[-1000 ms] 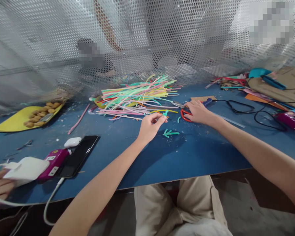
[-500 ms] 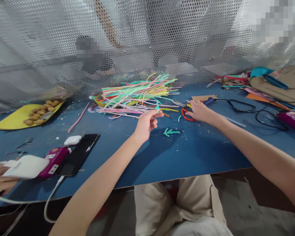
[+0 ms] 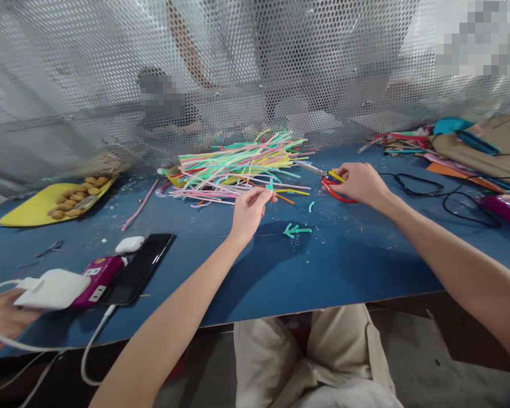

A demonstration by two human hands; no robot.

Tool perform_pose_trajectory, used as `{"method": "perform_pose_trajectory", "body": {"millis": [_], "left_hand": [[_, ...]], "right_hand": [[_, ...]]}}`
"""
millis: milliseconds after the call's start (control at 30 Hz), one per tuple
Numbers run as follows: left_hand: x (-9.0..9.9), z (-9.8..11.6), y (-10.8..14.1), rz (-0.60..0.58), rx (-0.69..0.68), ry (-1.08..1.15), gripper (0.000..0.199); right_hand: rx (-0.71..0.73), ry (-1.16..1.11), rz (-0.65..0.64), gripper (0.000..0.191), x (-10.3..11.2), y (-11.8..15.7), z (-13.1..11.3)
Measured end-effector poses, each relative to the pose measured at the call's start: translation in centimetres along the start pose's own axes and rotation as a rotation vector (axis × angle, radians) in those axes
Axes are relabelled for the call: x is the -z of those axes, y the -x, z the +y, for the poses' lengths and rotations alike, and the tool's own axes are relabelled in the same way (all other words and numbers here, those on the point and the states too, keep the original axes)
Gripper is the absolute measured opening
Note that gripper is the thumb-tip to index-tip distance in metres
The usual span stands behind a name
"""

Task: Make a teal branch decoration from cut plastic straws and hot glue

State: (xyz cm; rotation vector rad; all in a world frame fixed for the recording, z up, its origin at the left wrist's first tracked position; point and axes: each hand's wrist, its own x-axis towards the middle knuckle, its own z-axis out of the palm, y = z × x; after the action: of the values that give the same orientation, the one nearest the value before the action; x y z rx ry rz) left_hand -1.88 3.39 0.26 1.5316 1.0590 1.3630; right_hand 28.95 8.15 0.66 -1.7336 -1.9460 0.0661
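Observation:
My left hand, left of the table's middle, pinches a small teal pipe cleaner piece between thumb and fingertips; it sticks up above them. My right hand is closed on the handle end of a pair of scissors with red and yellow handles. Their metal blades point left toward the heap of pipe cleaners. Between my hands a teal arrow-shaped pipe cleaner piece lies on the blue table. Above it rests a short curved teal offcut.
A phone, white earbud case and purple power strip lie at left, beside another person's hand. Behind them, a yellow sheet bears brown nuts. A black cable runs right. Perforated metal stands behind.
My right hand has moved slightly right, drawing the scissors along, and now grips their handles. My left hand has turned a little, still pinching the teal piece.

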Motion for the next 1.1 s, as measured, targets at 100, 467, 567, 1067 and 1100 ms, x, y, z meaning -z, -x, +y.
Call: {"method": "perform_pose_trajectory", "body": {"millis": [100,467,567,1067,1100], "left_hand": [[0.2,-0.2,-0.2,0.067,-0.029,0.092,0.023],[0.0,-0.5,0.5,-0.03,-0.134,-0.054,0.033],[0.0,-0.5,0.8,-0.113,-0.164,-0.073,0.033],[-0.1,2.2,1.9,-0.127,-0.358,-0.361,0.026],[-0.2,2.3,1.9,-0.125,-0.355,-0.363,0.027]], "right_hand": [[0.014,-0.261,-0.098,0.049,0.8,0.7,-0.6],[0.205,-0.182,-0.42,0.056,0.0,5.1,-6.3],[0.241,-0.193,-0.454,0.054,-0.1,5.5,-6.7],[0.366,-0.544,-0.553,0.048,-0.8,6.1,-6.8],[0.367,-0.552,-0.564,0.048,-0.9,6.1,-6.7]]}}
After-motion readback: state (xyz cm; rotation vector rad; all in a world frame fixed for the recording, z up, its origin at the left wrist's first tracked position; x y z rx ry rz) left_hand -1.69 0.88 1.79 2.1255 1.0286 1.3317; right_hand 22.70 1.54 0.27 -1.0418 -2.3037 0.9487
